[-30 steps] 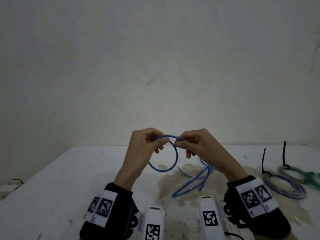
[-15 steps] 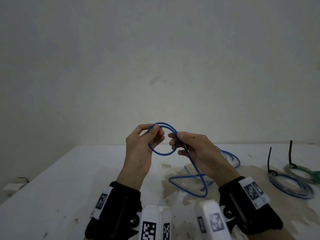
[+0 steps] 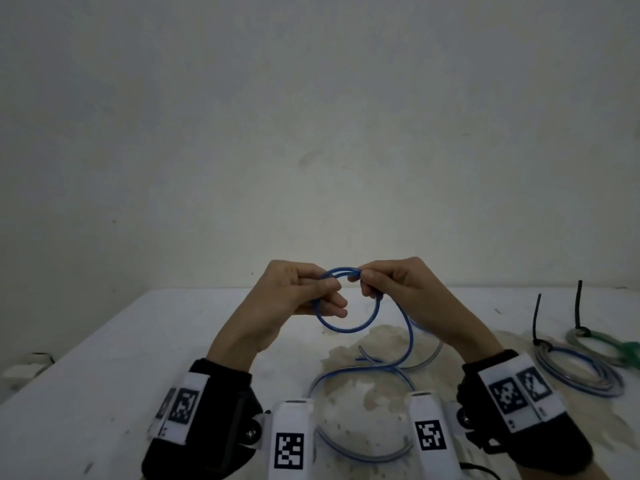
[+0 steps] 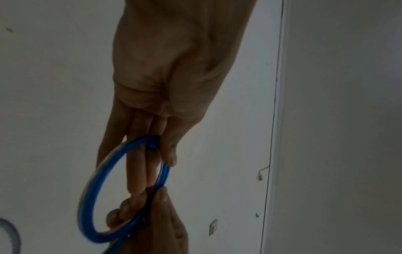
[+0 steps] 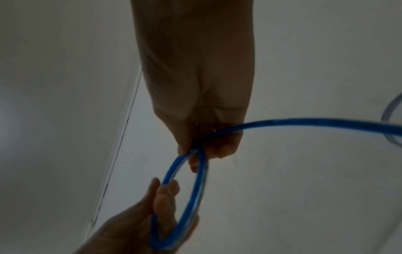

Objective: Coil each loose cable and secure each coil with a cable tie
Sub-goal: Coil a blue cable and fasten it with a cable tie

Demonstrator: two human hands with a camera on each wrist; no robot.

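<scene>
A blue cable (image 3: pixel 349 329) forms a small double loop held in the air above the white table (image 3: pixel 104 375). My left hand (image 3: pixel 311 292) grips the loop's left side, fingers passing through the ring (image 4: pixel 91 194). My right hand (image 3: pixel 374 278) pinches the top of the loop (image 5: pixel 195 180). From the right hand the loose tail (image 3: pixel 410 337) drops to the table and curls toward the near edge between my wrists. In the right wrist view the tail (image 5: pixel 304 122) runs off to the right.
Two tied coils lie at the right of the table: a blue-grey one (image 3: pixel 578 372) and a grey-green one (image 3: pixel 602 344), each with a black cable tie (image 3: pixel 536 317) sticking up. A brown stain (image 3: pixel 360 386) marks the table centre. A plain wall stands behind.
The hands have come together at the top of the loop, which now shows two turns. The loose tail on the table has shifted and curled nearer to my wrists.
</scene>
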